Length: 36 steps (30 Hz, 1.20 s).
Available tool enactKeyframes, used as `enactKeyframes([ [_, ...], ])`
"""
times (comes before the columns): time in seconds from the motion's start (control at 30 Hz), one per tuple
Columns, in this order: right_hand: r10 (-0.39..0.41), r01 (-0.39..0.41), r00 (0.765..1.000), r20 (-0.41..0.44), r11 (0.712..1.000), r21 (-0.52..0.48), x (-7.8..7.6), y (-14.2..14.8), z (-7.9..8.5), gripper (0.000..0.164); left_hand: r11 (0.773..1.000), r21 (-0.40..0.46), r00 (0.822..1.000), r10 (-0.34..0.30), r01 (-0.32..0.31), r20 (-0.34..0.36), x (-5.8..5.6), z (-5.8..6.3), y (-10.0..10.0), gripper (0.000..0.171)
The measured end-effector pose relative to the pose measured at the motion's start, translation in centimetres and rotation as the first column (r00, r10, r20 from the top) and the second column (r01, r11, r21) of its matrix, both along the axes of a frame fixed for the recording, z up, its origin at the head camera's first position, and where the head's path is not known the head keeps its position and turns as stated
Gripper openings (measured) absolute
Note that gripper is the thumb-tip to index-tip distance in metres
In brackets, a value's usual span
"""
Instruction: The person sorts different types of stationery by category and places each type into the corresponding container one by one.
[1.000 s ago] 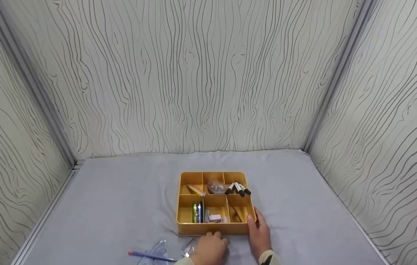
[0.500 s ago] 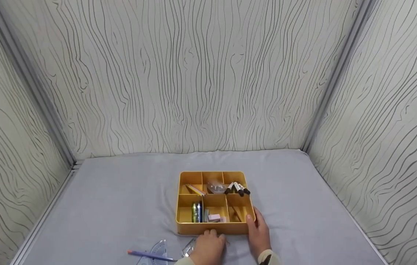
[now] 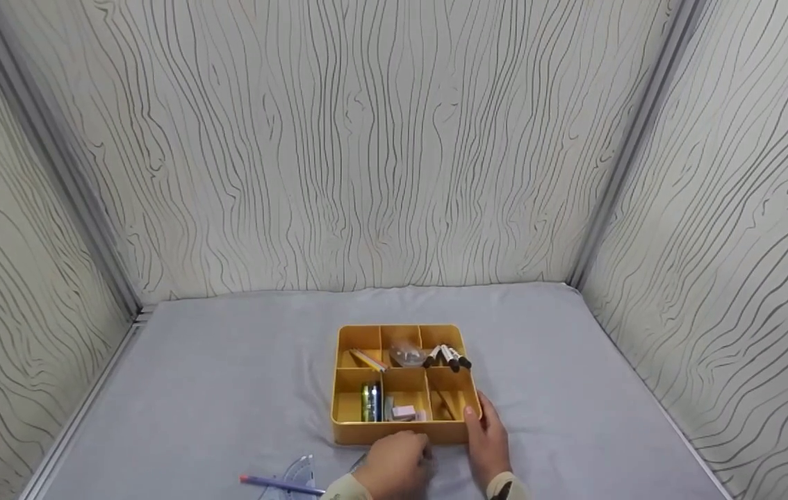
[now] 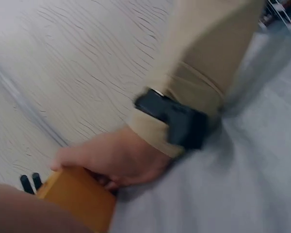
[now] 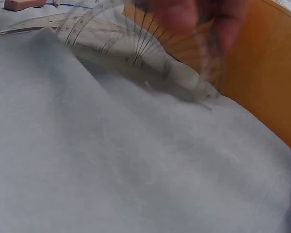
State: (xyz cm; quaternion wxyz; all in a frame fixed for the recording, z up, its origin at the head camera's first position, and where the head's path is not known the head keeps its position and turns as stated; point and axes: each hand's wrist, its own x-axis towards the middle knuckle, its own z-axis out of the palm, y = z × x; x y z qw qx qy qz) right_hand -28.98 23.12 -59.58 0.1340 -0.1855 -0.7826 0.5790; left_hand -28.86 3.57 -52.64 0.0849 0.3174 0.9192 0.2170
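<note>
In the head view, a yellow compartment box [image 3: 359, 434] stands on the cloth. My right hand [image 3: 490, 441] grips its near right corner, thumb over the rim and fingers along the outer side; the left wrist view also shows this right hand [image 4: 116, 158] on the box. My left hand [image 3: 394, 469] is low in front of the box's near wall, fingers bent downward. From the right wrist view, the left hand's fingers [image 5: 179, 17] pinch a clear protractor [image 5: 131, 41] marked with radiating lines. It tilts close over the cloth beside the box wall.
A purple pencil [image 3: 283, 484] lies across another clear protractor [image 3: 304, 469] left of my hands. The box's compartments hold pencils [image 3: 368, 360], black-capped markers [image 3: 448, 355], a clear rounded item [image 3: 406, 354], shiny cylinders [image 3: 371, 401] and erasers [image 3: 404, 412].
My left hand has turned and bent its fingers further, and the clear piece beside it is now mostly covered. The right hand stays on the box corner.
</note>
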Motion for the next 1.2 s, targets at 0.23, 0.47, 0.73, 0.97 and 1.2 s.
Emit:
enactKeyframes([
  [0.23,-0.007,0.007,1.000,-0.013,1.000,0.027,0.0,0.0,0.1,0.060,0.866,0.468,0.983,0.138,-0.178,0.119,-1.7,3.1,0.2,0.012],
  [0.47,-0.001,0.001,0.998,0.063,1.000,0.001,-0.3,0.2,0.5,0.067,0.626,0.623,0.877,0.250,-0.469,0.409,-4.0,3.6,2.1,0.012],
  [0.73,0.007,-0.006,0.999,0.052,1.000,-0.009,0.0,0.0,0.3,0.066,0.652,0.573,0.866,0.336,-0.497,0.370,-4.6,2.3,3.0,0.018],
  [0.97,0.009,-0.009,0.998,0.056,1.000,0.004,0.1,-0.1,0.3,0.066,0.684,0.561,0.885,0.359,-0.466,0.296,-4.6,1.9,3.0,0.021],
  [1.2,0.014,-0.014,0.999,0.030,1.000,0.004,0.2,0.1,0.3,0.066,0.746,0.535,0.918,0.343,-0.396,0.201,-4.2,2.5,2.0,0.018],
])
